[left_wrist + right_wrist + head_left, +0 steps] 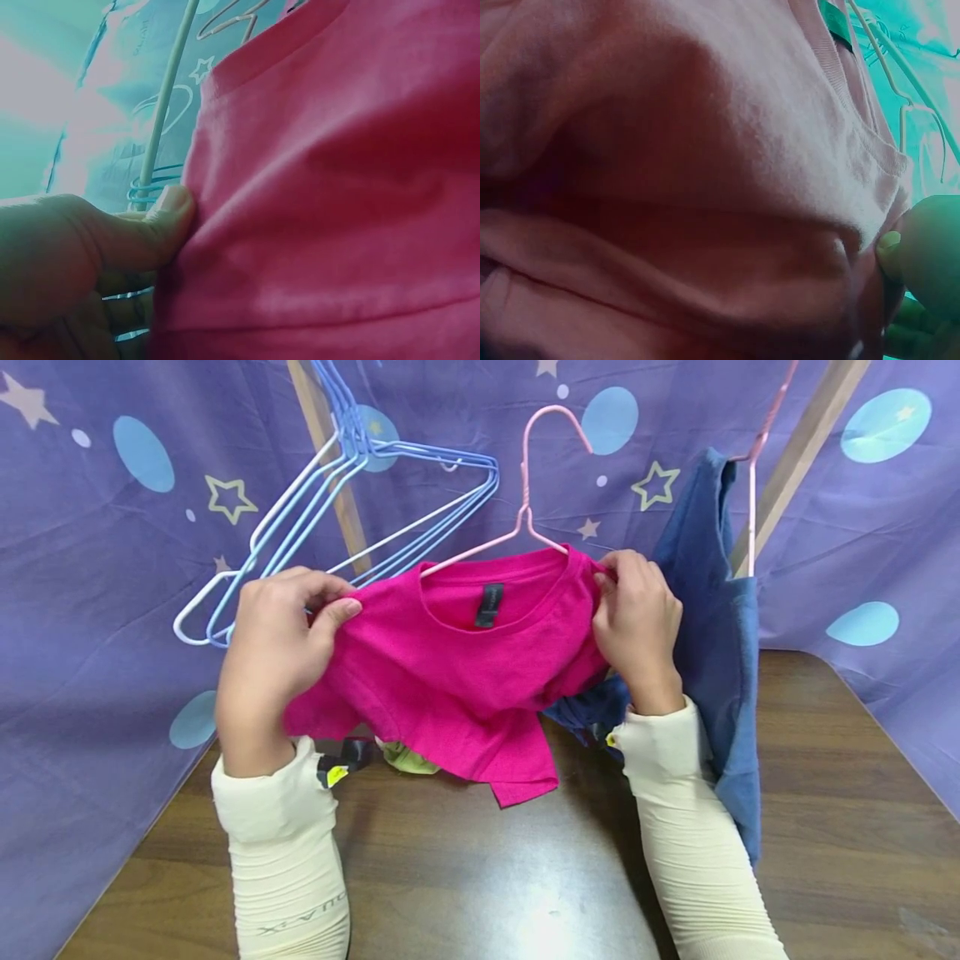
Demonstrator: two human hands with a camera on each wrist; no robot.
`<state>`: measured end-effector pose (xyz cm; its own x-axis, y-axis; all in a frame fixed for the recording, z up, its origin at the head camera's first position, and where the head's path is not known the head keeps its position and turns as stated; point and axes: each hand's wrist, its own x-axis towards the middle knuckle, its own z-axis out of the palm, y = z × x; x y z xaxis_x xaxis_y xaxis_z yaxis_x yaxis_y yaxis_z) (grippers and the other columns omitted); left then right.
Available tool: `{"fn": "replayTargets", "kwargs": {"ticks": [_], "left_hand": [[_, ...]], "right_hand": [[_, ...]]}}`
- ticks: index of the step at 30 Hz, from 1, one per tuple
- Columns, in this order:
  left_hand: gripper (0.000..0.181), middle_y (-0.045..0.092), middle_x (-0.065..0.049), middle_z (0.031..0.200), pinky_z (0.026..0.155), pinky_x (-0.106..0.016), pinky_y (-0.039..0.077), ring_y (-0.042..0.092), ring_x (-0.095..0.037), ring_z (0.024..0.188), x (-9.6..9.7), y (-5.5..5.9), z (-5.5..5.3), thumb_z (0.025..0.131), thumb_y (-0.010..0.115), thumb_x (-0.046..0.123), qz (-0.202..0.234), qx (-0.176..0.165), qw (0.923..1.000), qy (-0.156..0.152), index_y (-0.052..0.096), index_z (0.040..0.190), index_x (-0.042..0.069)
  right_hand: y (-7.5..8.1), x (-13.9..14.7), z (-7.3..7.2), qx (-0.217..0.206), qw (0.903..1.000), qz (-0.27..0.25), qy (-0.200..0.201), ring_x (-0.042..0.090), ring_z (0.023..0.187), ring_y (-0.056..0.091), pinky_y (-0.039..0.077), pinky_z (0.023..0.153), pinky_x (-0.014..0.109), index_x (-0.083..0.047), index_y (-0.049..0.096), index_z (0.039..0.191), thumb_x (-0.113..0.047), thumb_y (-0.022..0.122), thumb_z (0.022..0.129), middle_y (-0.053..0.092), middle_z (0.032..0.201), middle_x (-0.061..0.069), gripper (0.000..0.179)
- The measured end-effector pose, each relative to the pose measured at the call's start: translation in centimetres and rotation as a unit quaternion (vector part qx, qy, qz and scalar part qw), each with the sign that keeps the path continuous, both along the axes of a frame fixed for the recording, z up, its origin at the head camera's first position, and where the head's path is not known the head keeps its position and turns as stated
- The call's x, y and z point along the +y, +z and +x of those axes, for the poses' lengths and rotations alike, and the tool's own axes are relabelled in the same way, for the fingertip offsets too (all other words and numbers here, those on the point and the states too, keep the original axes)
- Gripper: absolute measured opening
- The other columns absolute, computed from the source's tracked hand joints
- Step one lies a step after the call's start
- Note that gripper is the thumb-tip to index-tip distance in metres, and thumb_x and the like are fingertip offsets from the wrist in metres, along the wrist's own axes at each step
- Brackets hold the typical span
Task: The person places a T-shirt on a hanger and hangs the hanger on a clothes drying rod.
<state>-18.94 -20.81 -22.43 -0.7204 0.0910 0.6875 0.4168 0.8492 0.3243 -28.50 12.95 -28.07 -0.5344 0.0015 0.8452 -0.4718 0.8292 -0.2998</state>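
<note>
A bright pink T-shirt [480, 668] with a dark neck label hangs between both hands above the table. Inside its collar sits a pink wire hanger [525, 485], its hook rising free above the neckline and its lower part hidden by the cloth. My left hand [281, 643] pinches the shirt's left shoulder between thumb and fingers, which the left wrist view shows close up at the fold of cloth [225, 202]. At the opposite shoulder my right hand [641, 618] grips the fabric, thumb [889, 251] against the cloth in the right wrist view.
Several blue and white hangers [352, 452] hang at the back left, by a wooden pole. On the right, a blue garment [716, 652] hangs on another pink hanger [752, 510]. Green cloth [408, 758] and dark blue cloth [592, 706] lie on the wooden table [465, 877], behind the shirt.
</note>
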Motion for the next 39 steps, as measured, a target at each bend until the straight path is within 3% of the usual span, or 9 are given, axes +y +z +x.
{"fn": "replayTargets", "kwargs": {"ticks": [4, 8, 13, 18, 24, 31, 39], "left_hand": [[0.014, 0.071, -0.018, 0.090, 0.073, -0.043, 0.042, 0.059, -0.031, 0.075, 0.3, 0.1, 0.1, 0.094, 0.071, 0.006, -0.008, -0.011, 0.9999, 0.004, 0.076, 0.102, -0.004], [0.019, 0.071, -0.019, 0.095, 0.076, -0.044, 0.046, 0.063, -0.032, 0.081, 1.2, -0.1, -0.2, 0.092, 0.073, 0.006, -0.007, 0.009, 0.9998, -0.014, 0.075, 0.108, -0.005], [0.025, 0.070, -0.019, 0.107, 0.090, -0.049, 0.048, 0.065, -0.037, 0.098, 2.9, -0.1, -0.6, 0.092, 0.074, 0.006, -0.016, 0.013, 0.9992, -0.034, 0.074, 0.115, -0.004], [0.027, 0.069, -0.019, 0.112, 0.092, -0.053, 0.048, 0.062, -0.040, 0.105, 4.2, -0.3, -0.9, 0.093, 0.072, 0.007, -0.039, 0.017, 0.9988, -0.025, 0.073, 0.118, -0.002], [0.021, 0.069, -0.018, 0.106, 0.091, -0.052, 0.050, 0.062, -0.039, 0.102, 5.3, -1.0, -1.5, 0.095, 0.070, 0.009, -0.052, 0.057, 0.9970, -0.010, 0.074, 0.114, -0.001], [0.007, 0.067, -0.017, 0.089, 0.082, -0.049, 0.048, 0.059, -0.039, 0.087, 5.9, -1.5, -1.9, 0.094, 0.067, 0.001, -0.048, 0.111, 0.9926, 0.008, 0.073, 0.095, -0.002], [0.007, 0.067, -0.017, 0.089, 0.077, -0.050, 0.047, 0.055, -0.039, 0.084, 5.7, -1.4, -1.9, 0.092, 0.067, 0.002, -0.016, 0.116, 0.9929, 0.024, 0.072, 0.092, -0.002]], "right_hand": [[0.0, -0.1, 0.0, 0.004, 0.9999, 0.003, 0.009, 0.039, 0.093, 0.064, 0.052, 0.072, 0.059, -0.001, 0.066, 0.106, -0.013, 0.055, 0.101, 0.069, 0.098, 0.018, 0.017], [-0.1, -0.5, 0.1, 0.009, 0.9998, 0.007, 0.016, 0.038, 0.092, 0.064, 0.052, 0.072, 0.058, -0.001, 0.066, 0.105, -0.012, 0.056, 0.101, 0.070, 0.098, 0.017, 0.015], [-0.2, -1.1, 0.3, 0.020, 0.9995, 0.010, 0.022, 0.037, 0.089, 0.064, 0.052, 0.069, 0.057, -0.001, 0.066, 0.104, -0.011, 0.058, 0.101, 0.070, 0.097, 0.016, 0.014], [-0.3, -1.5, 0.4, 0.024, 0.9994, 0.014, 0.022, 0.038, 0.087, 0.063, 0.052, 0.067, 0.056, -0.001, 0.066, 0.103, -0.012, 0.058, 0.101, 0.070, 0.096, 0.016, 0.014], [-0.2, -2.0, 0.6, 0.027, 0.9985, 0.031, 0.037, 0.038, 0.086, 0.062, 0.051, 0.066, 0.055, -0.001, 0.066, 0.103, -0.014, 0.057, 0.101, 0.069, 0.095, 0.016, 0.016], [-0.2, -2.2, 0.7, 0.036, 0.9961, 0.040, 0.070, 0.039, 0.086, 0.061, 0.051, 0.071, 0.052, 0.001, 0.066, 0.103, -0.012, 0.057, 0.102, 0.069, 0.096, 0.017, 0.016], [-0.1, -1.7, 0.3, 0.039, 0.9923, 0.053, 0.105, 0.038, 0.090, 0.061, 0.051, 0.081, 0.049, 0.001, 0.067, 0.107, -0.012, 0.055, 0.104, 0.070, 0.101, 0.018, 0.018]]}}
